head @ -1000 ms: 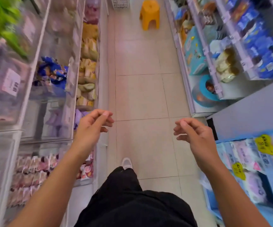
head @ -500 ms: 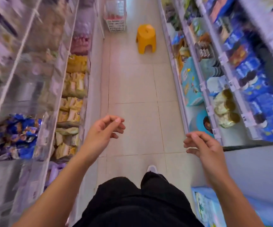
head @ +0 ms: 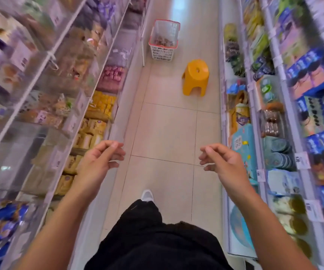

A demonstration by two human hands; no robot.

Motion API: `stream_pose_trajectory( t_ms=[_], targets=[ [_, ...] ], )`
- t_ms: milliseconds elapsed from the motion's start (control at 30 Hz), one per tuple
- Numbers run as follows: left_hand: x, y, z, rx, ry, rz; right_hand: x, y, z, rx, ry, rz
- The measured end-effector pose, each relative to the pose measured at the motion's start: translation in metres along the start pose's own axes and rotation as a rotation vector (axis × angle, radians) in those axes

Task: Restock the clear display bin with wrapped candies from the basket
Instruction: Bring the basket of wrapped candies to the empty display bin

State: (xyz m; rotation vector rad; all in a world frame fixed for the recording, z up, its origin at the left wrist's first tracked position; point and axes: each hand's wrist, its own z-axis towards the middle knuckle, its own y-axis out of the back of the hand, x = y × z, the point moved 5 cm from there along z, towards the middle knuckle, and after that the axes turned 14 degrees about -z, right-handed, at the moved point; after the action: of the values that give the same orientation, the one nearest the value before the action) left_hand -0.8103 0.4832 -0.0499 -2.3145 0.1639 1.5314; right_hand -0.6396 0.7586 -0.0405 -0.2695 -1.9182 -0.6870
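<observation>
Left hand (head: 98,162): loosely curled, grip holding nothing.
Right hand (head: 223,162): the same, nothing in it.
Basket (head: 164,40): on the floor well down the aisle, past the yellow stool (head: 195,76), wrapped candies inside.
Bins (head: 46,121): clear ones line the left shelves; which needs filling, I cannot tell.
Progress: no candies in hand; fetching and restocking look left to do.
</observation>
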Motion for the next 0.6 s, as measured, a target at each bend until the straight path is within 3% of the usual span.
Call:
stream_pose_trajectory(
  t_ms=[167, 333, 600],
  targets=[
    [-0.041, -0.092, 0.131, 0.136, 0.011, 0.005, 0.015, 0.053, 0.092, -0.121, -0.091, 0.015],
    [-0.039, -0.185, 0.251, 0.247, 0.044, 0.065, 0.003, 0.106, 0.199, -0.205, -0.157, 0.054],
    [-0.083, -0.256, 0.377, 0.119, 0.003, 0.077, 0.07, 0.145, 0.409, -0.035, -0.071, 0.018]
  ],
)
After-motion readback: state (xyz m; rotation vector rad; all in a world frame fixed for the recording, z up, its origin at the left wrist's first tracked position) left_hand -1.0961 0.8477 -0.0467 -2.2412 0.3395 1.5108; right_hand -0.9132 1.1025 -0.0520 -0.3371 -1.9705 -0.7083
